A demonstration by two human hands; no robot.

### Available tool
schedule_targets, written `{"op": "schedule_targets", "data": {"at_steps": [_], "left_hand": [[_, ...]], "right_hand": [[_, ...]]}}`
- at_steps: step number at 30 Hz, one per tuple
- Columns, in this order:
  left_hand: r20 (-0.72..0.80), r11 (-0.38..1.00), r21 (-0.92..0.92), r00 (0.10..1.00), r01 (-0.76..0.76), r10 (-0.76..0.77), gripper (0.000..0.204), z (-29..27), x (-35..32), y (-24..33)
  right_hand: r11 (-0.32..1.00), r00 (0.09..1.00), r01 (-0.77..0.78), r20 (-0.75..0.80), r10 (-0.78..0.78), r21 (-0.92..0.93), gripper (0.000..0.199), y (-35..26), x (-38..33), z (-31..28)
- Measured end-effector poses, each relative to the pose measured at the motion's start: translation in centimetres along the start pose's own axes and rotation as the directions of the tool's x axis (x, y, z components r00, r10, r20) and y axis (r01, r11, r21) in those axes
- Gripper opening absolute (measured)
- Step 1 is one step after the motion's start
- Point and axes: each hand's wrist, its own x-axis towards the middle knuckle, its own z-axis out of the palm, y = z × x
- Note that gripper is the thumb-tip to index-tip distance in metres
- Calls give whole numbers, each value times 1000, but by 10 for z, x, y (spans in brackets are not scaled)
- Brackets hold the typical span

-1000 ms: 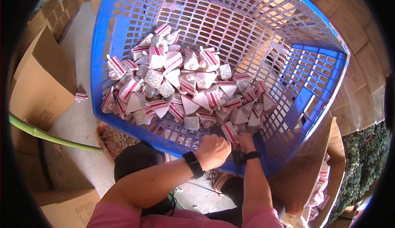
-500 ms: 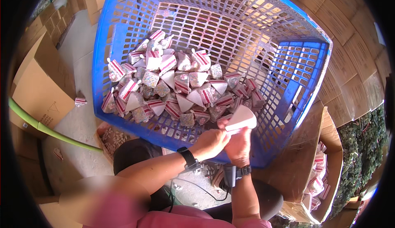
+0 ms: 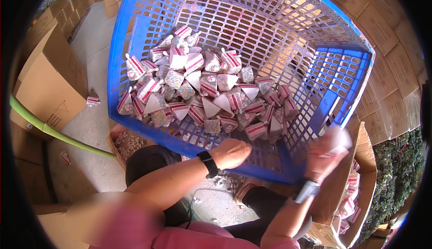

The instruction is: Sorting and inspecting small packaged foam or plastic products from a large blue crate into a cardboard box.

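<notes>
Blurred by motion, my right hand (image 3: 320, 162) is closed round a pale cake-slice ornament (image 3: 338, 142). It is past the right front corner of a blue plastic basket (image 3: 211, 146), towards an open carton (image 3: 365, 177). My left hand (image 3: 231, 153) is over the basket's front rim, fingers curled in and the back of the hand up. Whether anything is inside those fingers is hidden. Many similar wedge-shaped cake-slice ornaments (image 3: 209, 87), white, red-striped and speckled, lie heaped in the basket. More striped pieces (image 3: 350, 199) fill part of the carton.
Stacked cardboard boxes (image 3: 387, 69) rise at the right, with dark green artificial foliage (image 3: 393, 172) below them. An opened carton (image 3: 54, 78) and a green curved tube (image 3: 54, 131) are at the left. A small basket of white bits (image 3: 123, 144) is by my left knee.
My right hand has moved right, from beside my left hand over the basket's front towards the carton, carrying the cake-slice ornament. My left hand has stayed near the front rim, now apart from it.
</notes>
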Motion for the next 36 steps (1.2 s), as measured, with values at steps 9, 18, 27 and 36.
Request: {"op": "schedule_targets", "data": {"at_steps": [9,18,27,36], "left_hand": [[41,929,335,983,156,-180,12,-9,-14,13],[-82,912,394,993,113,-88,12,-14,-15,33],[-95,925,349,988,149,-123,12,-13,-14,14],[-219,901,89,891,424,-397,32,-45,-12,0]], "right_hand": [[797,977,-215,-130,172,-564,38,75,17,-8],[-413,861,371,141,488,-832,48,247,33,-125],[-602,780,556,109,616,-573,42,250,49,-119],[-505,834,537,334,440,-675,45,185,26,-56]]}}
